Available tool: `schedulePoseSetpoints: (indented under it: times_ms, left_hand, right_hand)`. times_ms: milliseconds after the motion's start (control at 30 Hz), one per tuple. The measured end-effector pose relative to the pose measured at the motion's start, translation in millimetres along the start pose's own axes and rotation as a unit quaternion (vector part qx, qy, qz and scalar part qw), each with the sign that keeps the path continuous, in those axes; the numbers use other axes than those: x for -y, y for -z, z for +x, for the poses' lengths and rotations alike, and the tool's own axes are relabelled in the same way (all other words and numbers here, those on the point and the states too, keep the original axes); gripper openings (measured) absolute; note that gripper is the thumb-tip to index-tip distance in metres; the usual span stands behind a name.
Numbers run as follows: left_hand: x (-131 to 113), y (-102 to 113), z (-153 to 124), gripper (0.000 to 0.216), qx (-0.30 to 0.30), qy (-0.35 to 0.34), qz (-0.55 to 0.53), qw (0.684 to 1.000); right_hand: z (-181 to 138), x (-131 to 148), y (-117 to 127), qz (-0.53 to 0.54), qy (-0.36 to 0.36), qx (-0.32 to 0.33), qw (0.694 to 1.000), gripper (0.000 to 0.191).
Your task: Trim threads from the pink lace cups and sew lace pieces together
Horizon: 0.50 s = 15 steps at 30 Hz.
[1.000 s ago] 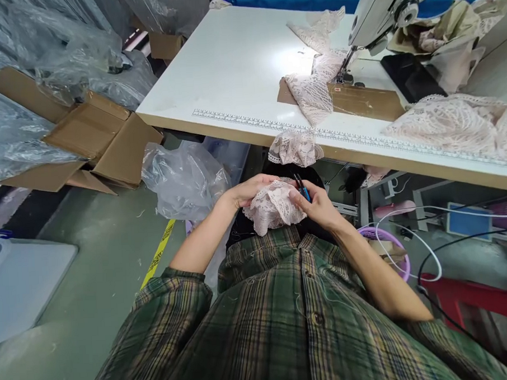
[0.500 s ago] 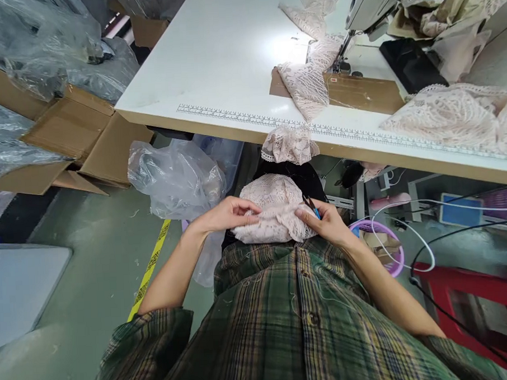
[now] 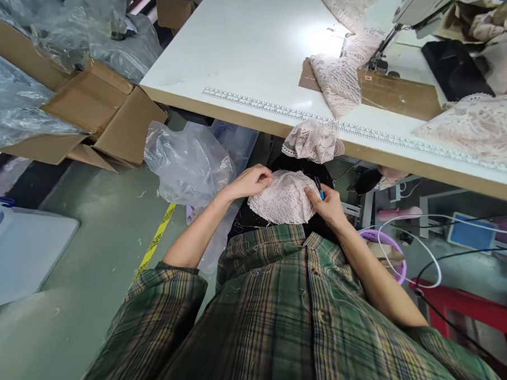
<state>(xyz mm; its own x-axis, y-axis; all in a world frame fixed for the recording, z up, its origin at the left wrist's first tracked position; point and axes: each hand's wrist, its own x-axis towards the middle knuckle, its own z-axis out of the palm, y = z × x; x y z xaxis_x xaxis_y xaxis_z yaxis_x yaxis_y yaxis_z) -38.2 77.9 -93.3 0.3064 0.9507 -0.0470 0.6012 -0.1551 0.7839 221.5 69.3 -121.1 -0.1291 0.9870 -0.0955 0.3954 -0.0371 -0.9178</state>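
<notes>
A pale pink lace piece (image 3: 284, 202) lies over my lap, its surface patterned and its edge scalloped. At its upper left edge my left hand (image 3: 251, 181) pinches the lace between thumb and curled fingers. My right hand (image 3: 330, 206) grips the right edge, thumb on top. Small blue-handled thread snips (image 3: 320, 189) with dark blades are tucked in that same hand, pointing up. Just beyond, a strip of gathered lace (image 3: 314, 142) hangs over the table edge, joining the lace (image 3: 338, 85) that runs up toward the sewing machine (image 3: 428, 0).
The white sewing table (image 3: 230, 51) has a ruler strip along its front edge. More lace (image 3: 481, 124) is heaped at right. Left are an open cardboard box (image 3: 94, 107) and clear plastic bags (image 3: 189, 159). A purple basket (image 3: 402, 267), cables and a red stool (image 3: 472, 309) stand at right.
The lace on my lap has been turned and spread out, its folded front part no longer bunched. Both hands have moved up toward the table edge. The view has shifted left.
</notes>
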Motion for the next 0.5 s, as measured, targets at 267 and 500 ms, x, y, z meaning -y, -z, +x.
schedulePoseSetpoints:
  times_ms: [267,500]
  left_hand:
    - [1.6,-12.0,-9.6,0.01,-0.059,0.041,-0.02,0.997]
    - [-38.1,9.8,-37.8,0.009,-0.05,-0.012,-0.02,0.998]
  right_hand:
    - [-7.6,0.3,5.1,-0.052,0.061,-0.07,0.994,0.039]
    - [-33.6,29.2,18.6,-0.049,0.086,-0.107,0.989,0.025]
